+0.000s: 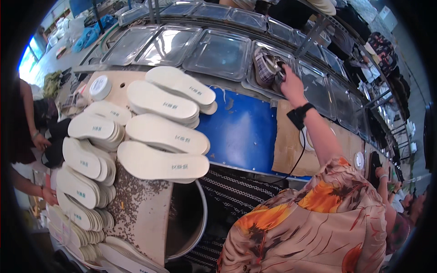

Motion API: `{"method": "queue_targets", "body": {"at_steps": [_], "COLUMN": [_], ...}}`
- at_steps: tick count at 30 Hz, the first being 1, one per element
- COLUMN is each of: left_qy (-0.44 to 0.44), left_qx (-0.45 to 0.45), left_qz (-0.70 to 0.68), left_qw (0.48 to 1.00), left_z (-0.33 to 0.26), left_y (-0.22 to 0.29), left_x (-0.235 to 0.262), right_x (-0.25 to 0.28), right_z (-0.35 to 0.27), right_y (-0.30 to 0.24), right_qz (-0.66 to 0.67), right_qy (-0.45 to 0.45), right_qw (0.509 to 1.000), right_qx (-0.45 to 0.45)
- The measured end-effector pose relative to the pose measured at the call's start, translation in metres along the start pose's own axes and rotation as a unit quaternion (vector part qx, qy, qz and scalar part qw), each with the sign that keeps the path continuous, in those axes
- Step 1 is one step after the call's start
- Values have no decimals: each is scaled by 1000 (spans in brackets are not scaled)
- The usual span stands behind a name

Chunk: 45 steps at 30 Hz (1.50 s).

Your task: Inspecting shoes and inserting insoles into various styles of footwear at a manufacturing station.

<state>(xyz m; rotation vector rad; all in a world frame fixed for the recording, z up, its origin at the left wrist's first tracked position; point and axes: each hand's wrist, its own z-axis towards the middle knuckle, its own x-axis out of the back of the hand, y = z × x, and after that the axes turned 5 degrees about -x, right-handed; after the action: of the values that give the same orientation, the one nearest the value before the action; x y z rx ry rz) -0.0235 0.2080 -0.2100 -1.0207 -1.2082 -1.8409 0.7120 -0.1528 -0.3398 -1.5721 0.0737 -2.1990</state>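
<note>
My right hand [292,85], with a black band round its wrist, reaches out to the far side of the bench and closes on a pair of plaid shoes [264,68]. They sit in a clear plastic tray [249,86] at the front of the tray row. Fingers grip the shoes near their openings, partly hiding them. My left hand is out of view. Left of the blue board [241,132] lie stacks of cream insoles [164,161] with printed marks; more insole stacks [79,159] stand farther left.
Clear trays [218,52] line a metal rack [314,34] along the back. Cardboard [291,159] lies on the bench at right, crossed by a black cord [301,157]. A round bin [184,218] stands below the bench edge. Co-workers' hands [43,141] show left, another [381,173] right.
</note>
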Motion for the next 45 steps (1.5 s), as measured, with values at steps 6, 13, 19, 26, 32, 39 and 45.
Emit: {"method": "queue_targets", "body": {"at_steps": [6,13,19,26,32,39,45], "left_qy": [-328,-298,-387,-153,25,-154,-136], "left_qx": [-75,-208,-67,180,252,157,100], "left_qz": [47,-163,-340,-661,-528,-81,96], "left_qw": [941,917,855,712,811,972,981], "left_z": [-54,-80,-135,-176,-260,-175,-153], "left_y": [149,267,255,235,-25,148,147], "left_x": [-87,-186,-183,-179,-296,-156,-219], "right_x": [-38,-32,65,119,85,68,6], "right_z": [55,69,4,-235,-401,-305,-183], "right_y": [39,8,-74,-193,-231,-183,-112], "right_qz": [192,45,439,432,389,465,318], "right_qy": [-49,-173,-25,-171,-359,-435,-368], "right_qw": [980,982,895,690,494,669,869], "right_qx": [29,55,69,555,690,382,-88]}}
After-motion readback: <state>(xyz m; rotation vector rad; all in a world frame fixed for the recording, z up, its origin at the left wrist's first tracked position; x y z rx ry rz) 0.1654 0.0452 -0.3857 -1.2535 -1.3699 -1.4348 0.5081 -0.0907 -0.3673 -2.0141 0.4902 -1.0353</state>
